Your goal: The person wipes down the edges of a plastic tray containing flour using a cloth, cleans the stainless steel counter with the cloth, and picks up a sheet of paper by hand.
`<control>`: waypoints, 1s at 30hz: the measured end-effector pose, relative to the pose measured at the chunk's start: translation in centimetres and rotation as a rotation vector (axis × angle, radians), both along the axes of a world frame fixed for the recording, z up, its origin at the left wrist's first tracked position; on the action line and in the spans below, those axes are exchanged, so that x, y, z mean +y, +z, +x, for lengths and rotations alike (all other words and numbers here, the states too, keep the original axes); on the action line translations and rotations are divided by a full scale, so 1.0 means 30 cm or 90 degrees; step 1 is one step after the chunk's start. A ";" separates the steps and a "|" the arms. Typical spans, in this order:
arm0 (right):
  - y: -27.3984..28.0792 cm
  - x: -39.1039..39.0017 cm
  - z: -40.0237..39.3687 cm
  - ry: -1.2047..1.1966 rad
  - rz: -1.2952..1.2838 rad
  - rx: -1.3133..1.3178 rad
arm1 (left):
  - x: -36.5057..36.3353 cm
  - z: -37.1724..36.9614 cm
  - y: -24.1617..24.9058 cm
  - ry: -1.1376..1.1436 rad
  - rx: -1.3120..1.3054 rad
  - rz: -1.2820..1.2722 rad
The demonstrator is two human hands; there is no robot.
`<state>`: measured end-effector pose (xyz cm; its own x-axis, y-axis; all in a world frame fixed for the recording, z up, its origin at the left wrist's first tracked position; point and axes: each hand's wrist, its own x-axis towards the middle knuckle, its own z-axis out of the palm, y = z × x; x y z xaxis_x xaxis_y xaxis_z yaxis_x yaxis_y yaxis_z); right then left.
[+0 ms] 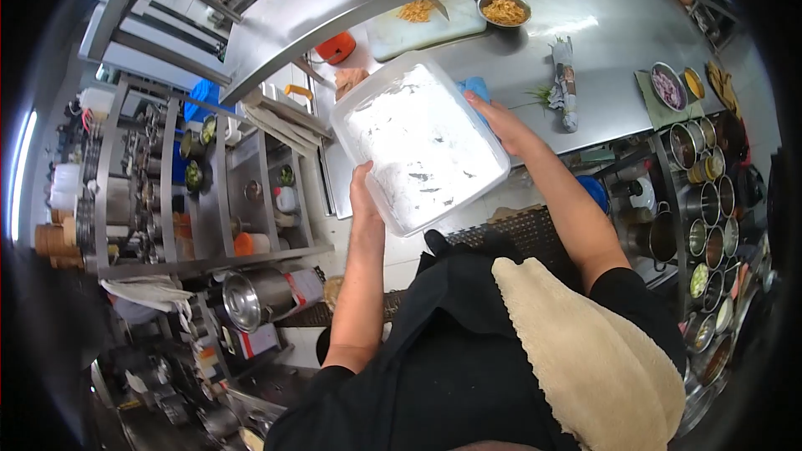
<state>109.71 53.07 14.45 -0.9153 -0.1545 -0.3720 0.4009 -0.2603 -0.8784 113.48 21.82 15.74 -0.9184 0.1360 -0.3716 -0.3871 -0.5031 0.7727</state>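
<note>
Both my hands hold a rectangular, translucent plastic tub [505,163] at waist height, tilted so its inside faces me. A bright white surface with scattered dark flecks shows inside it; I cannot tell what that is. My left hand [362,190] grips the near left side, thumb up along the wall. On the far right side, my right hand [497,127] has its thumb over the rim, its other fingers hidden behind the wall. Something blue [474,86] shows just past the right fingertips.
Beyond the tub, a steel counter [601,67] bears a white cutting board [426,29] with orange-brown shreds and a knife, a bowl of shreds [504,10] and a wrapped bundle [565,83]. Shelves [230,167] stand left; several metal containers [708,200] stand right.
</note>
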 end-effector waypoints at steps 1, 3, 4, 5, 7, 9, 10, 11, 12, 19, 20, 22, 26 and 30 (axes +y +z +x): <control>-0.003 0.003 -0.008 -0.001 -0.016 0.021 | 0.008 -0.015 0.014 0.033 0.014 -0.008; -0.055 0.015 0.003 -0.070 -0.005 0.022 | 0.038 -0.025 0.062 0.083 0.012 -0.039; -0.083 0.026 0.014 -0.104 0.002 0.018 | 0.057 -0.023 0.087 0.108 0.008 -0.053; -0.112 0.032 0.020 -0.161 -0.005 0.047 | 0.071 -0.029 0.095 0.115 0.012 -0.051; -0.111 0.005 0.055 -0.274 -0.017 0.097 | 0.093 -0.040 0.100 0.130 0.012 -0.049; -0.074 -0.001 0.096 -0.346 0.028 0.089 | 0.131 -0.047 0.100 0.145 0.006 -0.036; -0.043 0.001 0.107 -0.382 0.053 0.088 | 0.153 -0.056 0.095 0.152 0.006 -0.027; -0.030 0.002 0.112 -0.365 0.210 0.039 | 0.170 -0.063 0.089 0.147 0.007 -0.016; -0.052 -0.019 0.111 -0.409 0.226 0.106 | 0.180 -0.069 0.079 0.142 0.008 -0.005; -0.027 -0.246 0.214 -0.489 0.231 0.391 | 0.299 -0.094 0.060 0.126 0.049 0.087; -0.038 -0.288 0.251 -0.497 0.245 0.432 | 0.308 -0.097 0.058 0.119 0.052 0.101; -0.062 -0.354 0.344 -0.442 0.233 0.439 | 0.317 -0.108 0.050 0.109 0.060 0.130; -0.117 -0.397 0.443 -0.337 0.301 0.502 | 0.312 -0.162 -0.014 0.147 0.094 0.147; -0.133 -0.369 0.409 -0.308 0.194 0.371 | 0.264 -0.191 -0.095 0.173 0.089 0.137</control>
<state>122.00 41.98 10.47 -0.9141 0.3385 0.2232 -0.2383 -0.0033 -0.9712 107.76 29.76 12.90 -0.9716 -0.0577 -0.2295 -0.1159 -0.7295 0.6741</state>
